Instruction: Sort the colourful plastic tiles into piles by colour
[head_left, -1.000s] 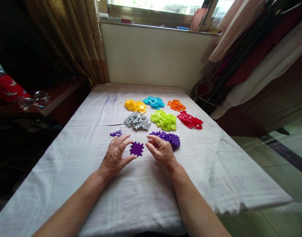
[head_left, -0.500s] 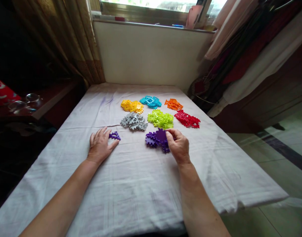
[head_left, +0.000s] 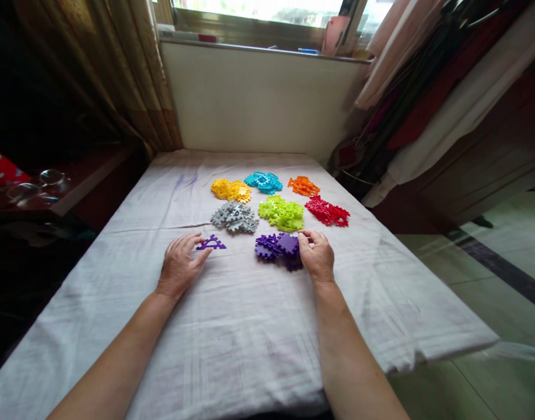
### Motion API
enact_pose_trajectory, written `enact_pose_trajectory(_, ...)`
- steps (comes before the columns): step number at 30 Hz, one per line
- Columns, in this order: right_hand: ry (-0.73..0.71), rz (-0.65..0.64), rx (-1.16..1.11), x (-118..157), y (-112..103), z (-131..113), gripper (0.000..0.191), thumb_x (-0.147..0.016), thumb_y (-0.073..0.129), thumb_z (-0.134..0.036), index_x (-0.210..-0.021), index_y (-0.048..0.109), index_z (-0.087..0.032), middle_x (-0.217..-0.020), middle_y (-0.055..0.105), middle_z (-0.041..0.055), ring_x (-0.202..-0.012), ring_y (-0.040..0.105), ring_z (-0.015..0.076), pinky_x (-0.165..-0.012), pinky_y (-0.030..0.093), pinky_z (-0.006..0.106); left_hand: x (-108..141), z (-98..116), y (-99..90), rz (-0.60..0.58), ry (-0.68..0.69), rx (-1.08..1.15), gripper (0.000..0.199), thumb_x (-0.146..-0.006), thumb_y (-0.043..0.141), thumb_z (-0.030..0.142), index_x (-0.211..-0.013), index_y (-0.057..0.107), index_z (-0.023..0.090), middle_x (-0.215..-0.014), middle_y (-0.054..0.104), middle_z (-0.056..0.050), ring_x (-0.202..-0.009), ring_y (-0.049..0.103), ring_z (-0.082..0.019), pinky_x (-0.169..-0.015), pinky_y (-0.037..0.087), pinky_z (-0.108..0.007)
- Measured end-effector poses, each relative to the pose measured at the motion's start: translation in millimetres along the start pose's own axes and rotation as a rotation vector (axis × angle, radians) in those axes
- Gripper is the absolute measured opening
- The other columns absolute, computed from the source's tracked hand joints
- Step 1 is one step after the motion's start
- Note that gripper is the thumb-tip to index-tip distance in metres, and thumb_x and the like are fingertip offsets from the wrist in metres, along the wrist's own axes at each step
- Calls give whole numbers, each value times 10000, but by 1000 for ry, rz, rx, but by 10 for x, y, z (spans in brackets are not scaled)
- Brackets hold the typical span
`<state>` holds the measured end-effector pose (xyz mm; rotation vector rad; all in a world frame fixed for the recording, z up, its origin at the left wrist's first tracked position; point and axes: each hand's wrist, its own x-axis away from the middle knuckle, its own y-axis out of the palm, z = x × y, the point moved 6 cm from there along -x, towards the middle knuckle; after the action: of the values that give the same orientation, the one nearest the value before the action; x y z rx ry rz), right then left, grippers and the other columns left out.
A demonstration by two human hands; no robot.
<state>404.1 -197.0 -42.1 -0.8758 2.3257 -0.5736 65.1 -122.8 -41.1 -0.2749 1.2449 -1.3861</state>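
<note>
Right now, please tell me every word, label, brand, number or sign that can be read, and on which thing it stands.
None can be read.
Purple triangle, purple pile: no lettering visible.
Blue item and pink item on the windowsill: too small and blurred to tell.
Red item, left edge: pale shapes, no readable word.

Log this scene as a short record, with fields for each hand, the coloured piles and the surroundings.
Left hand: thumb and fingers around the left end of a purple triangular piece; firm grip unclear
Right hand: fingertips at the right edge of the purple pile; grip unclear
Far piles: yellow, blue, orange
Middle piles: grey, lime green, red
Surface: pale cloth
Beyond table: curtain left, hanging clothes right
</note>
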Motion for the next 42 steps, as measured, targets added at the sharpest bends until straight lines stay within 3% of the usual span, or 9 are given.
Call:
enact_pose_trajectory(4, -3, 82, -94, -55, -7, 99, 334, -796, 495, -417, -841, 732, -185, -918, 711, 103, -868, 639, 225, -841, 493, 349, -109, 510, 126, -49, 113, 122, 294, -891, 582, 470, -1055, 673, 243, -1242, 684, -81, -1221, 583, -244, -1099, 382, -455)
enact_pose_trajectory(8, 37, 134, -177, -105, 14, 225, 373, -801, 478, -455, -848, 726, -180, -951, 722, 118, -938, 641, 239, -902, 487, 372, -256, 1038, 379, -122, 162, 154, 266, -893, 602, 442, -1064, 669, 250, -1281, 668, -74, -1285, 537, -257, -1143, 318, -510)
enact_pose_trajectory(12, 112, 131, -187, -103, 72, 303, 415, -811, 459, -478, -900, 719, -167, -1003, 716, 138, -1003, 632, 254, -979, 459, 398, -314, 1236, 641, -175, 194, 151, 412, -885, 613, 452, -1236, 607, 236, -1344, 628, -98, -1307, 520, -256, -1145, 321, -508)
enact_pose_trajectory(16, 87, 97, -118, -24, 153, 247, 461, -848, 428, -492, -1003, 709, -161, -1127, 678, 160, -1115, 593, 273, -1029, 428, 422, -253, 879, 623, -121, 148, 104, 430, -924, 526, 473, -1277, 581, 234, -1353, 620, -99, -1282, 541, -249, -1116, 368, -484)
enact_pose_trajectory(22, 24, 92, 31, 176, 285, 42, 480, -899, 418, -501, -1139, 675, -174, -1306, 590, 176, -1258, 509, 299, -1082, 374, 476, -56, -128, 173, -14, -49, -36, 432, -924, 442, 485, -1205, 618, 210, -1245, 681, -107, -1176, 610, -262, -1063, 424, -456)
enact_pose_trajectory(25, 1, 83, 58, 279, 409, -121, 472, -902, 434, -492, -1178, 652, -176, -1351, 551, 199, -1294, 476, 336, -1080, 355, 531, 10, -380, 63, -6, -137, -41, 467, -912, 430, 500, -1205, 618, 188, -1237, 681, -123, -1159, 618, -271, -1050, 439, -446)
enact_pose_trajectory(32, -42, -3, -28, 357, 989, -678, 433, -910, 461, -413, -1244, 604, -176, -1394, 514, 199, -1334, 427, 343, -1099, 317, 545, 29, -261, 92, 66, -61, 0, 456, -917, 427, 485, -1231, 589, 197, -1265, 661, -125, -1186, 601, -274, -1063, 435, -464)
enact_pose_trajectory(38, -175, -155, -79, 321, 1620, -1263, 451, -901, 513, -398, -1289, 578, -177, -1455, 471, 173, -1379, 382, 320, -1139, 270, 515, 44, -368, -13, 175, -101, 29, 528, -932, 413, 516, -1312, 526, 167, -1334, 602, -165, -1260, 552, -288, -1090, 419, -466)
enact_pose_trajectory(42, -314, -159, -119, 154, 1652, -1423, 449, -918, 480, -397, -1309, 570, -196, -1476, 464, 142, -1384, 387, 277, -1143, 285, 474, 101, -270, -3, 137, -11, -40, 637, -910, 460, 565, -1409, 440, 170, -1439, 518, -181, -1347, 474, -305, -1127, 358, -498)
